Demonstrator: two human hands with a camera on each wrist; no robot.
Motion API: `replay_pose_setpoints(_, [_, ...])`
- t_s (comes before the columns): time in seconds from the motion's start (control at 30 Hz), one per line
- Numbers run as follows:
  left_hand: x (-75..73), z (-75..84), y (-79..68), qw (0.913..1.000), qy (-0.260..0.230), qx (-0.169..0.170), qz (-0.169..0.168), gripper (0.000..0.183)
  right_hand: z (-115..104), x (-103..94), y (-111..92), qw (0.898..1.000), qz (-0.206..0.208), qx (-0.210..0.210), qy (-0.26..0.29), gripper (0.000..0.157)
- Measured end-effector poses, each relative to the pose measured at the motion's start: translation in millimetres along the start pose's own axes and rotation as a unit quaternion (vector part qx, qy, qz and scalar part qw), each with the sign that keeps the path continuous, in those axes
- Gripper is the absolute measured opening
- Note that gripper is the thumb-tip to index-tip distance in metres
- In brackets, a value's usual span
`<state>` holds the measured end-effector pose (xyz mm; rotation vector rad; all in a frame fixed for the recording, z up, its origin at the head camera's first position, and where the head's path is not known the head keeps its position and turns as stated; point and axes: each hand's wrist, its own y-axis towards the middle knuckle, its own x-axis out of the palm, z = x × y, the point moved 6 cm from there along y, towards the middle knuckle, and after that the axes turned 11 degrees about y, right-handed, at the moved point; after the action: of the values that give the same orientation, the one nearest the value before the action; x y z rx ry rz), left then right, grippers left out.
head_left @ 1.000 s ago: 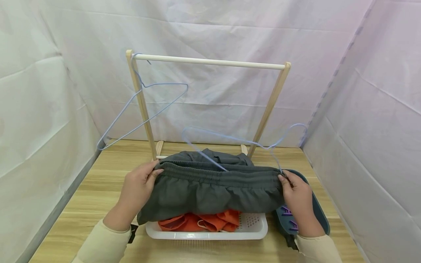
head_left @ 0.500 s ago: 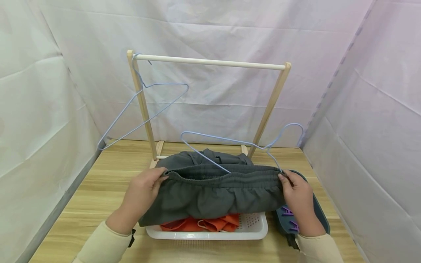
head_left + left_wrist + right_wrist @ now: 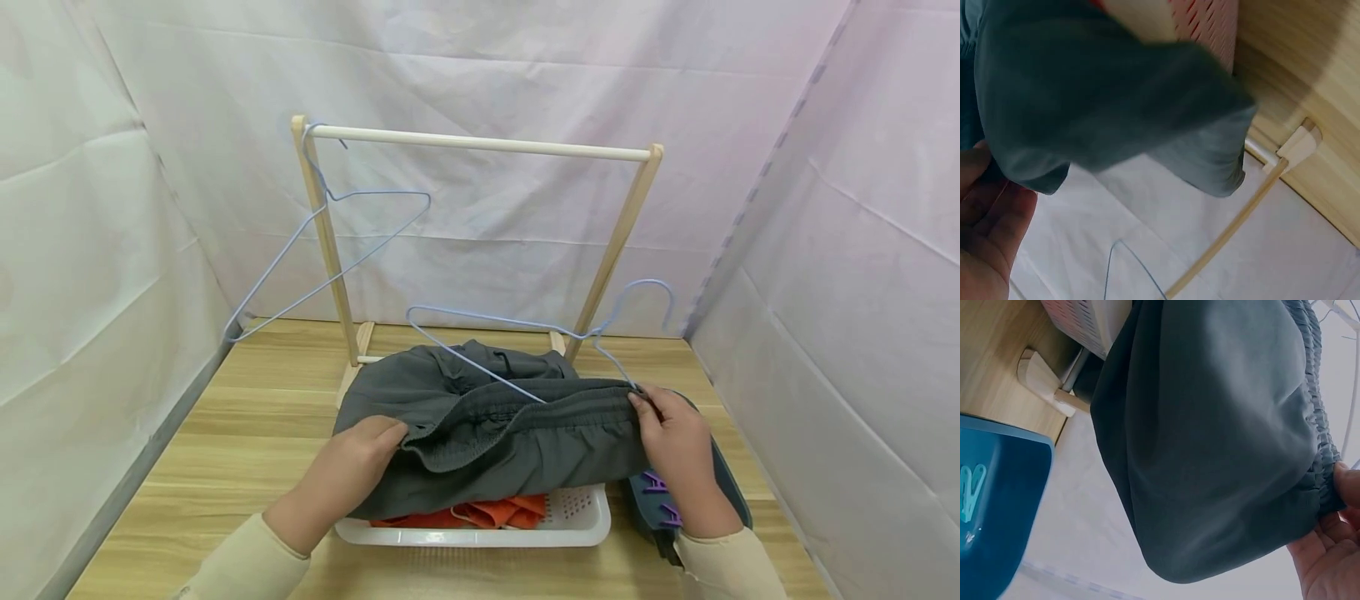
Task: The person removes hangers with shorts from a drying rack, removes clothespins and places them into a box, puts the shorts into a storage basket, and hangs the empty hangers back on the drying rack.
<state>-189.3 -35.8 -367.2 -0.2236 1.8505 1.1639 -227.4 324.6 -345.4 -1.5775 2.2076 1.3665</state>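
Dark grey elastic-waist pants (image 3: 465,475) are held up over a white basket, their waistband gaping toward the left. My left hand (image 3: 360,467) pinches the waistband's left end; in the left wrist view its fingers (image 3: 1007,231) grip the cloth edge. At the other end my right hand (image 3: 675,433) pinches the waistband beside a light blue wire hanger (image 3: 502,319). One end of this hanger lies inside the waist opening, and its hook points up to the right. The right wrist view shows thumb and fingers (image 3: 1316,550) on the gathered waistband.
Behind stands a wooden clothes rack (image 3: 480,143) with another blue hanger (image 3: 273,287) at its left end. Orange cloth (image 3: 495,511) lies in the white basket (image 3: 472,537). A dark blue bin (image 3: 731,492) with purple clothespins (image 3: 667,512) stands under my right arm.
My left hand has moved right and down with its end of the waistband, and the opening gapes wider. The hanger has shifted slightly left. My right hand stays nearly still.
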Motion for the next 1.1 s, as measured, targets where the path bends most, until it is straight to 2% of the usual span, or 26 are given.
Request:
replay_pose_setpoints(0.13, [6.4,5.1,-3.9,0.9996,-0.001,0.016,-0.022,0.007,-4,1.4,1,1.000,0.002,-0.022,0.002,0.017])
replay_pose_setpoints(0.27, [11.7,9.9,-6.2,0.9985,-0.006,0.021,-0.049,0.006,-8,2.6,2,0.999,0.004,-0.036,0.004,0.016])
replay_pose_setpoints(0.4, [17.7,14.0,-7.2,0.9956,-0.006,0.020,-0.091,0.019,-9,4.0,1,0.999,0.002,-0.039,0.005,0.016])
replay_pose_setpoints(0.63, [29.9,17.2,-11.8,0.9852,-0.010,0.025,-0.169,0.018,-11,6.6,-2,0.999,0.000,-0.048,-0.002,0.017])
replay_pose_setpoints(1.1, [39.3,19.0,-16.2,0.9739,-0.015,0.031,-0.224,0.017,-19,12.6,-7,0.998,-0.008,-0.061,0.000,0.018])
